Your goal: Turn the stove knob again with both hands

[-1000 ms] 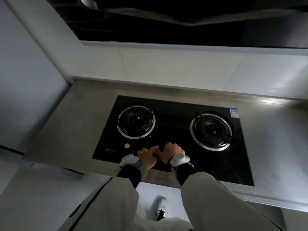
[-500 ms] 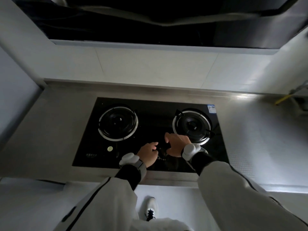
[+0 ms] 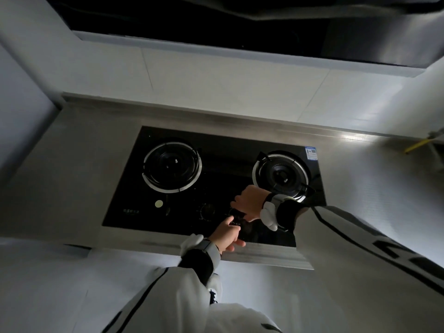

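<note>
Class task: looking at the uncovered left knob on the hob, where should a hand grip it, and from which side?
Grip the left knob round its rim, coming from above. It is a low round dial lying flat on the hob, so only its edge offers fingers purchase.

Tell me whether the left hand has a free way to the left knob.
Probably yes. The left hand is at the right knob with the right hand; the left knob sits uncovered just beside it on the hob.
</note>
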`<state>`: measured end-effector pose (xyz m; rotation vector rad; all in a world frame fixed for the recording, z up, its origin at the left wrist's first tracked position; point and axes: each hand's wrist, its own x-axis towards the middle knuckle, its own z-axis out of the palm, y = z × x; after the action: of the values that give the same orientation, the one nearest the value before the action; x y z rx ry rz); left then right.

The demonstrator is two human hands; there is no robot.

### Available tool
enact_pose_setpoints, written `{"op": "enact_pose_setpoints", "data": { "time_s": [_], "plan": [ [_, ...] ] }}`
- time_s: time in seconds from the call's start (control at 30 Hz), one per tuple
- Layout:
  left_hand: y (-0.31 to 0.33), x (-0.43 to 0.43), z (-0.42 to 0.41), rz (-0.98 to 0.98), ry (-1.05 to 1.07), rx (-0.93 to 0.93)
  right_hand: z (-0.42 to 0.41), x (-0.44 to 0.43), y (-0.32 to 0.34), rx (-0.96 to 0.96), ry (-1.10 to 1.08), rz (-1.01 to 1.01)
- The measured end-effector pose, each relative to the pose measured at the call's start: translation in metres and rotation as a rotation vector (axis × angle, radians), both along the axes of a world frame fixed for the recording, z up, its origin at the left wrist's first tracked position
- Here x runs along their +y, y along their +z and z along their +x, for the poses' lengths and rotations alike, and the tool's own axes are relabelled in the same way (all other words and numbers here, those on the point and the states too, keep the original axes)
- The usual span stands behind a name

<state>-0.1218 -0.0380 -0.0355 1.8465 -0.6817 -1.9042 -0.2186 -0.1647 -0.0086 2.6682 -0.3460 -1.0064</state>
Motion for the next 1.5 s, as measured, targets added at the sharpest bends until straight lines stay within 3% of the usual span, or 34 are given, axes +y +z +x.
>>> {"op": "enact_pose_setpoints", "data": {
  "time_s": [0.23,0.53,0.87,1.27,1.5],
  "plan": [
    [0.004,0.004,0.000,-0.019,-0.058,-0.002,0.003,-0.018,-0.012,0.048,0.130,0.034],
    [0.002,-0.001,0.015,-0.034,-0.106,-0.052,-0.011,-0.007,-0.023,-0.067,-0.142,0.038],
    [-0.018,0.013,0.007,-0.037,-0.070,-0.031,-0.008,-0.012,-0.017,-0.042,-0.009,0.025],
    [-0.010,0.004,0.012,-0.087,-0.078,-0.057,-0.023,0.010,-0.032,-0.247,-0.468,0.060],
    [-0.015,-0.009,0.021,-0.070,-0.142,-0.060,-0.027,0.036,-0.044,-0.423,-0.854,0.073]
  ]
}}
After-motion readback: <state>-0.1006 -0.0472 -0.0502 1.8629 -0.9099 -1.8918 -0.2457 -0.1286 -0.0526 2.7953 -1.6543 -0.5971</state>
